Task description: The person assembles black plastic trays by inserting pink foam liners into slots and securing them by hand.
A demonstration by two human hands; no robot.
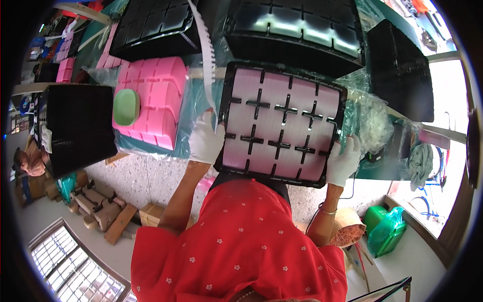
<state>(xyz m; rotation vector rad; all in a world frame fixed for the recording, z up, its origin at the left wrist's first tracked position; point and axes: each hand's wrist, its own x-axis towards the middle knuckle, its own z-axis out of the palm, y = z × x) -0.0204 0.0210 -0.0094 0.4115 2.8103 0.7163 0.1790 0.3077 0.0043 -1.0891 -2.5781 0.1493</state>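
In front of my body, a black divided plastic tray (pixel 279 145) lies tilted on the table, its compartments showing a pale pink surface between cross-shaped dividers. My left hand (pixel 205 142), in a white glove, grips the tray's left edge. The white-gloved right hand (pixel 344 160) holds the right edge, with its fingers partly hidden by the rim. A white strip with a toothed edge (pixel 206 55) runs down from above, and its lower end comes close to my left hand.
Left of the tray are pink blocks (pixel 156 100) with a green bowl-like dish (pixel 126 107) on top. A tall stack of black trays (pixel 75 126) stands further left. More black trays (pixel 297 32) sit behind. Crumpled clear plastic (pixel 375 126) lies at right.
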